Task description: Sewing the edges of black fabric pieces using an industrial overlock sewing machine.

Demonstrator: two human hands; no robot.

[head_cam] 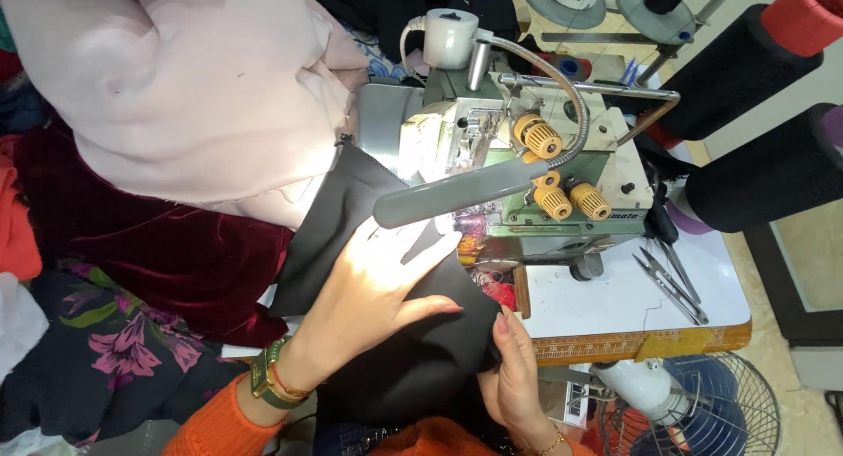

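Head view | left hand (pixel 373 285) flat, grip apart, on black fabric (pixel 395 333) | right hand (pixel 514 368) grip pinching fabric edge | white table (pixel 615 298)

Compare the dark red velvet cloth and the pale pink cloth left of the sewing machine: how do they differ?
The dark red velvet cloth is deep maroon with a glossy pile; the pale pink cloth is light and matte. The velvet lies lower, partly under the pink cloth, which is bunched on top in bulky rounded folds. The velvet borders the black fabric under the left hand. Shared: both are loosely heaped and touched by neither hand.
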